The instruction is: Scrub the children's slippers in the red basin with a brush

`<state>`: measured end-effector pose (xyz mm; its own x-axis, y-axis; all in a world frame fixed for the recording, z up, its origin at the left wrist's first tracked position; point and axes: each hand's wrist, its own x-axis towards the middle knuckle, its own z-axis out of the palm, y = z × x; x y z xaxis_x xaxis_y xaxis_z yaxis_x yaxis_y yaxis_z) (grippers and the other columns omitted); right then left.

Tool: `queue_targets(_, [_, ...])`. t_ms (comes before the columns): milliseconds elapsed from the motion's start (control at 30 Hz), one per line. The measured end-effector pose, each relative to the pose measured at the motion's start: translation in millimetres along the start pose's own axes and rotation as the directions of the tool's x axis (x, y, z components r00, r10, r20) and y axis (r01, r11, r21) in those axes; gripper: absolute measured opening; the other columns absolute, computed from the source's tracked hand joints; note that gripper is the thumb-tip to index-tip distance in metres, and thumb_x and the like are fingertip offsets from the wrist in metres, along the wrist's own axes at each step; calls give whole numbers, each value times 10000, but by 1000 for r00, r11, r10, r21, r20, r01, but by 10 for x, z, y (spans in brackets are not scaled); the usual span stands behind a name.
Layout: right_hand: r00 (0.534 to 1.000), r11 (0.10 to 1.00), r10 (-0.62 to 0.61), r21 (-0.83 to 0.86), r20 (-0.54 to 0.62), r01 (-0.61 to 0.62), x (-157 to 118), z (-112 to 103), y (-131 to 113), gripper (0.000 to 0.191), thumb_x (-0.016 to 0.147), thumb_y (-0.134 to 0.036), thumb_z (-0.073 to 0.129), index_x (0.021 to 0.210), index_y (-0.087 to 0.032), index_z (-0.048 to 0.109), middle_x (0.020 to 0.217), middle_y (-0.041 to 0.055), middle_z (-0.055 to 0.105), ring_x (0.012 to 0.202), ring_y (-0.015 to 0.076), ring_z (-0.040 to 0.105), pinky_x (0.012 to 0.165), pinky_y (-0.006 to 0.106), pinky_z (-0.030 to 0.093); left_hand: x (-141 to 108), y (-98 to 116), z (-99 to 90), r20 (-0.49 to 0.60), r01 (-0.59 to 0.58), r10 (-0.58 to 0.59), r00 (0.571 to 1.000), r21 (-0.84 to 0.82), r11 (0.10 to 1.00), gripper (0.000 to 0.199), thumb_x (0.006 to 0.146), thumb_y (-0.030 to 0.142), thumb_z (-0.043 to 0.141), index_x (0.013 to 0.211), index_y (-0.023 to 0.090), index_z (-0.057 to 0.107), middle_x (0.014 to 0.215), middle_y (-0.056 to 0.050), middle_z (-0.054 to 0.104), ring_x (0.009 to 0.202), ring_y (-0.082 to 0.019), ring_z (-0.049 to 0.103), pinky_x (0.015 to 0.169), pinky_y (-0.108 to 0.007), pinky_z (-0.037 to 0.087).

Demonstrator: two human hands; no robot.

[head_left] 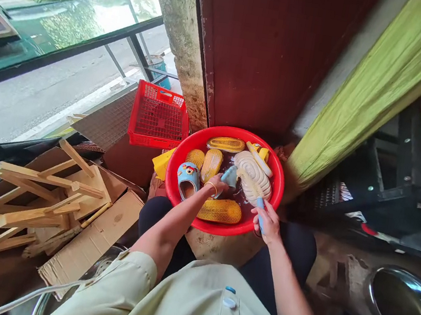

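A wide red basin (276,200) stands between my knees, with dark water and several slippers in it. Over its middle, my left hand (217,184) is closed on a light blue slipper (230,176). My right hand (269,222) grips the blue handle of a scrubbing brush (261,211); its pale bristles are close to the slipper, and I cannot tell if they touch. Another blue slipper (188,176) with a cartoon figure sits at the basin's left. Yellow-soled slippers (220,210) lie sole up around them. At the right is a large whitish ridged sole (252,172).
A red plastic crate (160,117) is behind the basin to the left. Wooden stools (65,188) and flattened cardboard (103,231) lie at my left. A green curtain (367,97) hangs at the right, and a metal bowl (410,282) rests on the floor there.
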<state>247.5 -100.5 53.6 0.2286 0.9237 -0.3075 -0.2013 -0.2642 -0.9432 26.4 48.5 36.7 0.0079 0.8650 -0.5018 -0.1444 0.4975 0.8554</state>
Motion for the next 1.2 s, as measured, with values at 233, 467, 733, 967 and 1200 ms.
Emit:
queue_targets(233, [1000, 997, 10, 79, 15, -11, -2, -27, 43, 749, 760, -557, 794, 1371, -170, 596, 824, -11, 711, 456, 91, 563, 330, 182, 387, -263, 238, -364, 144, -54, 64, 987, -67, 996, 493, 806, 319, 846, 1251, 163, 704, 1047, -101, 798, 945, -259, 754, 944, -406, 605])
queue_targets(467, [999, 997, 28, 76, 25, -30, 20, -28, 67, 788, 771, -553, 770, 1434, -178, 563, 835, -12, 719, 451, 96, 573, 322, 185, 388, -474, 545, -312, 57, -424, 429, 901, -89, 901, 578, 863, 428, 805, 1390, 238, 665, 1302, -74, 752, 1326, -291, 643, 1115, -371, 521])
queue_targets(733, [1000, 1000, 17, 24, 23, -18, 32, -43, 105, 771, 789, -537, 748, 1459, -199, 571, 841, -9, 725, 464, 103, 588, 331, 190, 407, -442, 826, -227, 42, -759, 799, 600, 348, 551, 591, 843, 582, 768, 1289, 205, 681, 1183, -96, 765, 1126, -280, 689, 1053, -431, 532])
queue_targets(967, [999, 1000, 6, 24, 33, -7, 59, -37, 137, 811, 784, -544, 748, 1487, -188, 556, 834, -6, 729, 445, 105, 577, 322, 195, 405, -323, 820, -159, 28, -732, 787, 616, 390, 559, 449, 853, 524, 742, 1165, 203, 712, 975, -63, 758, 1002, -259, 689, 947, -389, 552])
queue_targets(1200, [996, 985, -67, -154, 51, 74, 56, -53, 225, 782, 865, -541, 653, 1545, -187, 502, 859, 12, 744, 468, 131, 597, 349, 228, 448, -337, 823, -84, -53, -578, 581, 812, 60, 814, 485, 821, 477, 812, 1189, 172, 727, 1061, -76, 781, 1018, -251, 719, 956, -376, 570])
